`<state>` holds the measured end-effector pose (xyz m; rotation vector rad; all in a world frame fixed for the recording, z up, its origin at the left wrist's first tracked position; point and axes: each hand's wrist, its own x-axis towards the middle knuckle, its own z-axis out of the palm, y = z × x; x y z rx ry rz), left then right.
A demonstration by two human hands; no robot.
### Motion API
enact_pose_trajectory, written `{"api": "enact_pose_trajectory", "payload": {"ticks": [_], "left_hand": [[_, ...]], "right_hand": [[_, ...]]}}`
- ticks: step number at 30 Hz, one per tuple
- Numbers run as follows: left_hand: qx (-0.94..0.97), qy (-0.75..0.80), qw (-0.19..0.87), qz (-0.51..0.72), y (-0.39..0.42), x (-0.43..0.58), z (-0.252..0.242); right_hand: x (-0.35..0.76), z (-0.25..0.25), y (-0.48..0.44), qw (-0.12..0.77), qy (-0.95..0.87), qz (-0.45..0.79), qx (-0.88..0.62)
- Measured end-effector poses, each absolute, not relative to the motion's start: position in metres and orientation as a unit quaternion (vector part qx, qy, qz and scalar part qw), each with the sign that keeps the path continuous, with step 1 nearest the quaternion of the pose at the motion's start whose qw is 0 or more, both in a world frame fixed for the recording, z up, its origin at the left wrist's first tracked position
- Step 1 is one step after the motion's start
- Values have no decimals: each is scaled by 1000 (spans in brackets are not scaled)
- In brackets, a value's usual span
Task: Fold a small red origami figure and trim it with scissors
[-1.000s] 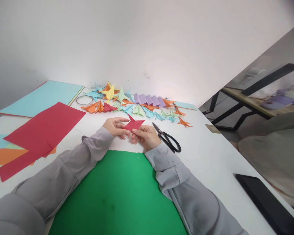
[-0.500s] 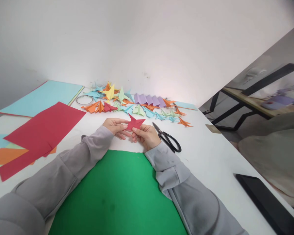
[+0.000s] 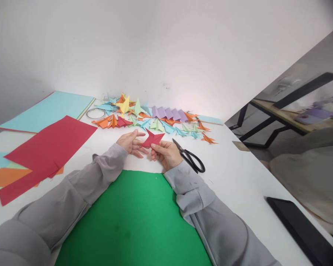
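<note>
A small folded red paper figure (image 3: 154, 139) with pointed tips is pinched between the thumb and fingers of my right hand (image 3: 168, 153). Just left of it is my left hand (image 3: 131, 143), its fingers spread apart; the fingertips come close to the red paper, and I cannot tell whether one still touches its edge. Both hands are above the white table, beyond the far edge of a green sheet (image 3: 133, 214). Black-handled scissors (image 3: 191, 157) lie to the right of my right hand, blades partly closed.
Along the wall lie several folded paper figures (image 3: 157, 125), a purple pleated strip (image 3: 169, 113) and a wire ring (image 3: 96, 113). Red sheets (image 3: 52, 144) and a light-blue sheet (image 3: 50, 111) are at left. A black flat object (image 3: 302, 229) sits near the right edge.
The fingers of my left hand have opened and drawn slightly left from the red paper figure. My right hand keeps its pinch, and the figure has turned slightly.
</note>
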<state>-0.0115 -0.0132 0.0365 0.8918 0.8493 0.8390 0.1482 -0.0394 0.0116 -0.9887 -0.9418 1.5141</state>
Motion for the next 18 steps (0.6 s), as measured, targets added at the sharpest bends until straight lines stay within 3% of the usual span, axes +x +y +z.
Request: {"api": "enact_pose_trajectory", "payload": {"ticks": [7,18], "left_hand": [[513,392,646,407,-16,-7,18],[486,371,707,355,-9,-13,19]], "right_hand": [[147,7,-40,486,-451,620,-420],[147,7,-42,482,-462,620,-413]]}}
